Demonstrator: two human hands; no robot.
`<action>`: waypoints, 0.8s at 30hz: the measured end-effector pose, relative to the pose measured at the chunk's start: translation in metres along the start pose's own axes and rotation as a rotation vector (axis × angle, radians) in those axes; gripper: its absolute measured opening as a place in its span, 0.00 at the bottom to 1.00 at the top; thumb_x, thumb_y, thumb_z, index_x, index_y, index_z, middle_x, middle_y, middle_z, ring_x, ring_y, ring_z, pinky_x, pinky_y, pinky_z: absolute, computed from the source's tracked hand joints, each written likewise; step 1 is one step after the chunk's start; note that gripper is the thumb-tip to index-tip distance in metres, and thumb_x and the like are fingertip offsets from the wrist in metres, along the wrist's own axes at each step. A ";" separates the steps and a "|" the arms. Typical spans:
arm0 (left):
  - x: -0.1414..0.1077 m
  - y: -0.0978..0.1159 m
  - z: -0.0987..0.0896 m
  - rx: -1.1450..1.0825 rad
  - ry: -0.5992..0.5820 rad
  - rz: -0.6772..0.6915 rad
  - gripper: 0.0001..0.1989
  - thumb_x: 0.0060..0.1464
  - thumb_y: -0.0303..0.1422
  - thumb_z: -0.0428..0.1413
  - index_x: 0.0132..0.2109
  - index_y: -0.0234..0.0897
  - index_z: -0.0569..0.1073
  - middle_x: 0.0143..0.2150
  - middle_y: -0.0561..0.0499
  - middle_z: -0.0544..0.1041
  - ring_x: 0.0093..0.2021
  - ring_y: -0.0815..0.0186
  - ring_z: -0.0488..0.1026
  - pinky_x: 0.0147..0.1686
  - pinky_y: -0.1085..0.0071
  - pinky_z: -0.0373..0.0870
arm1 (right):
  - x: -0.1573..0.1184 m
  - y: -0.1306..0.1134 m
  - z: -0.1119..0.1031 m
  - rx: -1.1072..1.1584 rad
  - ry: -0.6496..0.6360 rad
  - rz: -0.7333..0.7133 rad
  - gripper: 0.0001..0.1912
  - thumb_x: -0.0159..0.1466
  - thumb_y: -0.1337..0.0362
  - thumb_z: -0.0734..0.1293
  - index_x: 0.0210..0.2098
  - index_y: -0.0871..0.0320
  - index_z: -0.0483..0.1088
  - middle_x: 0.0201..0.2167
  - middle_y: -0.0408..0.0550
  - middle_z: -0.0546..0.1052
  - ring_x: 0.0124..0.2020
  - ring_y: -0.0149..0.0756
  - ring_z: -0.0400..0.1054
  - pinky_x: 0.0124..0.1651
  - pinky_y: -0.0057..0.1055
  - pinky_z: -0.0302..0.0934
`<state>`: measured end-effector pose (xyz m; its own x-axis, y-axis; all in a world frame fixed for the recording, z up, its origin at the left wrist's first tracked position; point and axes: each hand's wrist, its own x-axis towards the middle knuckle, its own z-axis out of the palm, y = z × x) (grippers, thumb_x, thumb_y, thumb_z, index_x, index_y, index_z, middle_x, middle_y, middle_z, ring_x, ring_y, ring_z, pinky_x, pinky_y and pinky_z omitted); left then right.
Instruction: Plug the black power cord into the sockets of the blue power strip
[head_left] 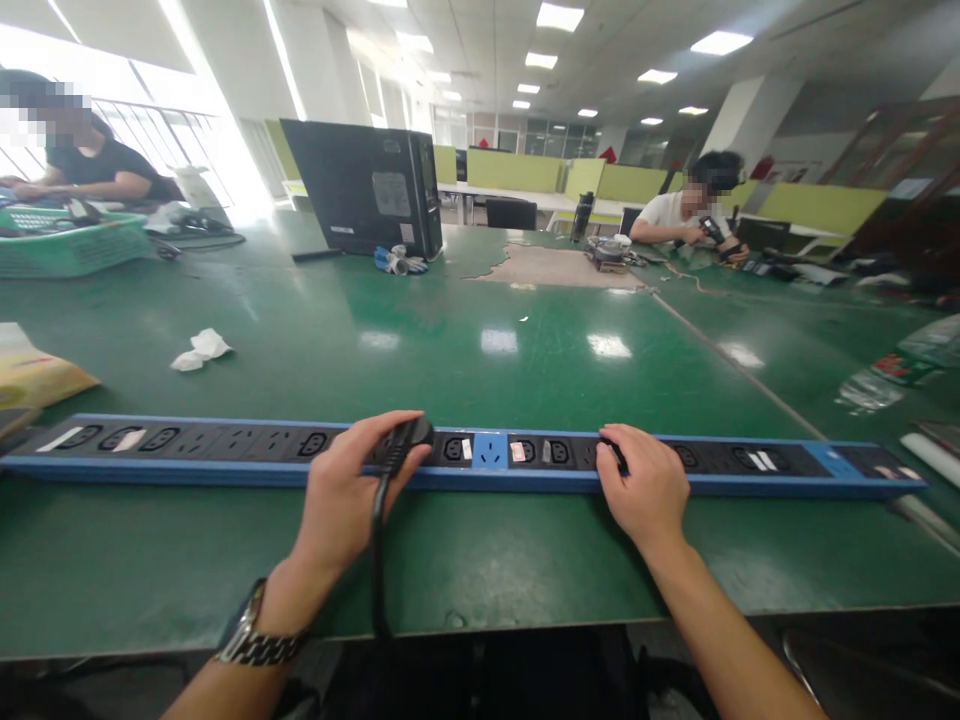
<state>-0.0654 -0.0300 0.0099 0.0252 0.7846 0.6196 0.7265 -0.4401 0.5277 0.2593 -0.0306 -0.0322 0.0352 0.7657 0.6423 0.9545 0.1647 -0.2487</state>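
Bare forearms point(724, 630) reach in from the foreground, a silver-and-dark metal-link wristwatch point(262, 650) on one of them, over a long blue-edged power strip with a black socket face point(540, 482). It lies lengthwise across a glossy green tabletop point(525, 585), near the front edge. The left hand point(337, 490) closes thumb and fingers on a round-backed black plug point(416, 431) above the strip's middle — its thick black cable point(379, 570) hanging down past the table edge. Whether the plug touches a socket cannot be told. The right hand point(649, 485), narrowly curled, rests farther right along the strip, beside a small black piece point(619, 460) (mostly hidden by the fingers); whether it is gripped cannot be told. Between the hands sits a bright blue socket panel point(491, 452).

Beyond, crumpled white tissue point(202, 348) lies on the green surface, and a clear plastic bottle point(904, 365) leans or lies at right. Blue-and-white gloves point(397, 261) lie at the foot of a black computer tower point(367, 190). Two other people are seated farther off — a person in a dark top point(112, 160) by a green plastic basket point(82, 248), and a person in a white shirt point(664, 215) across the table.
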 end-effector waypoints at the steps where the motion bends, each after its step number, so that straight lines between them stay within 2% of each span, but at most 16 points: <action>1: 0.003 0.008 0.007 -0.014 -0.049 0.045 0.16 0.57 0.42 0.59 0.49 0.41 0.75 0.45 0.49 0.80 0.44 0.59 0.78 0.48 0.63 0.72 | 0.000 0.000 0.001 0.001 0.018 -0.002 0.15 0.65 0.60 0.60 0.42 0.59 0.76 0.45 0.50 0.80 0.49 0.41 0.72 0.55 0.37 0.58; 3: 0.008 0.021 0.022 -0.031 -0.143 0.109 0.14 0.56 0.41 0.60 0.47 0.40 0.76 0.44 0.49 0.81 0.44 0.59 0.77 0.47 0.63 0.72 | -0.001 0.001 0.002 0.003 0.047 -0.014 0.15 0.65 0.60 0.60 0.41 0.59 0.76 0.44 0.49 0.80 0.48 0.41 0.72 0.54 0.37 0.59; 5: 0.012 0.030 0.035 -0.008 -0.196 0.116 0.13 0.55 0.38 0.61 0.47 0.40 0.76 0.43 0.49 0.81 0.44 0.58 0.77 0.46 0.61 0.71 | -0.001 0.002 0.003 0.005 0.062 -0.029 0.14 0.65 0.60 0.61 0.41 0.59 0.76 0.43 0.49 0.80 0.48 0.41 0.73 0.54 0.36 0.59; 9: 0.008 0.039 0.048 0.070 -0.177 0.041 0.13 0.54 0.36 0.63 0.47 0.41 0.76 0.42 0.49 0.81 0.43 0.57 0.77 0.44 0.61 0.71 | -0.001 0.002 0.004 0.003 0.062 -0.035 0.14 0.65 0.61 0.61 0.42 0.59 0.76 0.44 0.49 0.80 0.48 0.41 0.73 0.54 0.36 0.59; 13: 0.004 0.045 0.051 0.064 -0.168 0.017 0.13 0.54 0.34 0.63 0.48 0.41 0.76 0.43 0.50 0.81 0.44 0.58 0.77 0.45 0.62 0.70 | -0.001 0.003 0.004 -0.001 0.046 -0.018 0.14 0.64 0.61 0.61 0.42 0.59 0.76 0.44 0.49 0.80 0.49 0.41 0.72 0.54 0.37 0.59; 20: 0.004 0.047 0.049 0.087 -0.197 -0.092 0.14 0.54 0.37 0.63 0.48 0.42 0.76 0.38 0.52 0.81 0.39 0.59 0.77 0.40 0.65 0.71 | -0.002 0.001 0.002 0.001 0.036 -0.010 0.14 0.65 0.61 0.61 0.42 0.59 0.76 0.45 0.49 0.80 0.49 0.41 0.72 0.54 0.37 0.59; 24: 0.008 0.047 0.052 0.109 -0.216 -0.085 0.13 0.55 0.38 0.62 0.47 0.41 0.75 0.37 0.51 0.81 0.39 0.59 0.77 0.39 0.64 0.71 | -0.001 0.000 0.001 -0.005 0.032 -0.002 0.14 0.65 0.61 0.61 0.42 0.59 0.76 0.45 0.49 0.80 0.49 0.41 0.72 0.54 0.37 0.58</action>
<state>0.0046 -0.0218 0.0096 0.0989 0.8969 0.4310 0.8018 -0.3284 0.4993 0.2590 -0.0305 -0.0340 0.0423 0.7451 0.6656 0.9561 0.1631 -0.2433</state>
